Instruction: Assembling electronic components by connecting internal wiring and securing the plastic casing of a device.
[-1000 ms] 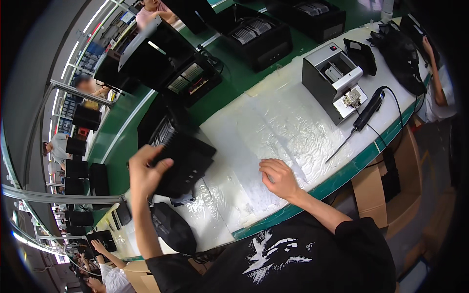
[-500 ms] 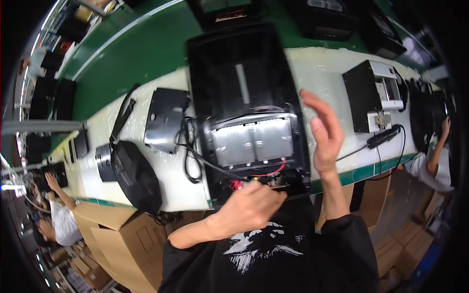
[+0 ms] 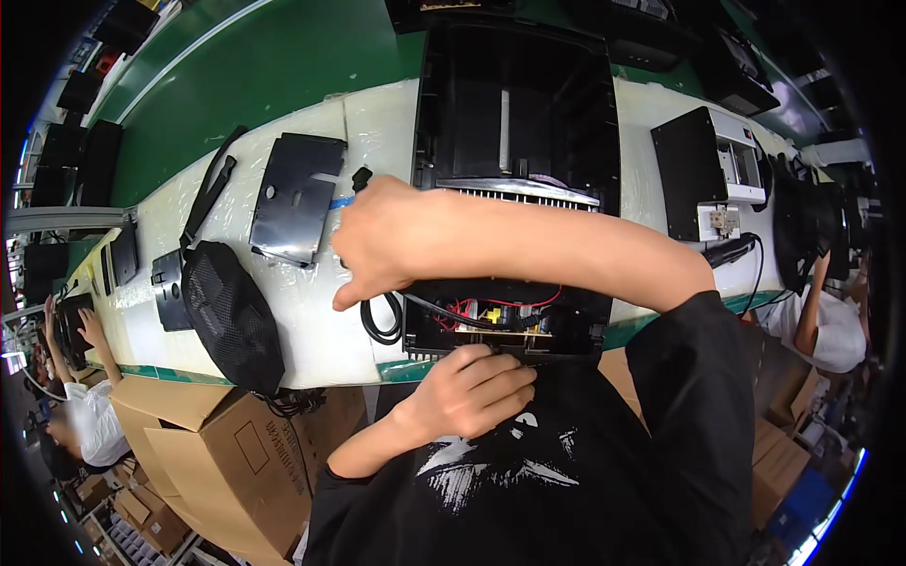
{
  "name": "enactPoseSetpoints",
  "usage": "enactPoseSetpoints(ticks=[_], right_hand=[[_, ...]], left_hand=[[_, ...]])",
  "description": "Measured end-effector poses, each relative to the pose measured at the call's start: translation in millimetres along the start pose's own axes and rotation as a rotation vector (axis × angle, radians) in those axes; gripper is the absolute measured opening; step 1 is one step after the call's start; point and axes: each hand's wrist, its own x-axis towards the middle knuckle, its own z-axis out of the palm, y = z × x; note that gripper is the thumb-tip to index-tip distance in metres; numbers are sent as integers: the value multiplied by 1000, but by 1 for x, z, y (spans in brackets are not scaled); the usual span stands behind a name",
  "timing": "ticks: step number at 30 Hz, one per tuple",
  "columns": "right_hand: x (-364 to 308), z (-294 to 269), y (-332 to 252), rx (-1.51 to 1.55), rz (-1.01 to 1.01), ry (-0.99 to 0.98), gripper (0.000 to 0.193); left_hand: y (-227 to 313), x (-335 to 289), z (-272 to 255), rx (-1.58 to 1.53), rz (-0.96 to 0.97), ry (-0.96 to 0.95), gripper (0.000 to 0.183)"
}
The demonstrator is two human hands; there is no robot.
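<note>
A large black casing stands on the white-topped bench in front of me. A circuit board with red wires and a yellow part lies inside its near end. At that near rim is my left hand, its fingers curled closed; what they hold, if anything, is hidden. My right forearm crosses over the casing to the left and covers much of its middle. Beyond its left wall, my right hand is over a black cable, thumb apart from the fingers. A plug pokes out above the hand, near a small blue strip.
Left of the casing lie a dark metal plate and a black mesh bag with a strap. A black-and-white boxy device stands on the right. Cardboard boxes sit below the bench. Other people work at both sides.
My right hand has swung from the casing's right side across to the cable on its left. The left hand has drawn back from the wires to the near rim. The casing sits straighter.
</note>
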Motion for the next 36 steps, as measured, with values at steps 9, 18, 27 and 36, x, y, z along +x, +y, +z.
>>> enactPoseSetpoints(ticks=[9,18,27,36], right_hand=[[7,7,-4,367,84,68,33],[-140,1,-12,817,131,1384,53],[-242,111,-26,145,738,2274,41],[-262,213,-80,645,1574,1507,22]], left_hand=[[-5,-1,-6,-82,-153,128,14],[-10,30,-17,-330,-435,125,25],[-23,102,15,-519,-212,-332,23],[-29,103,16,-227,-67,-511,19]])
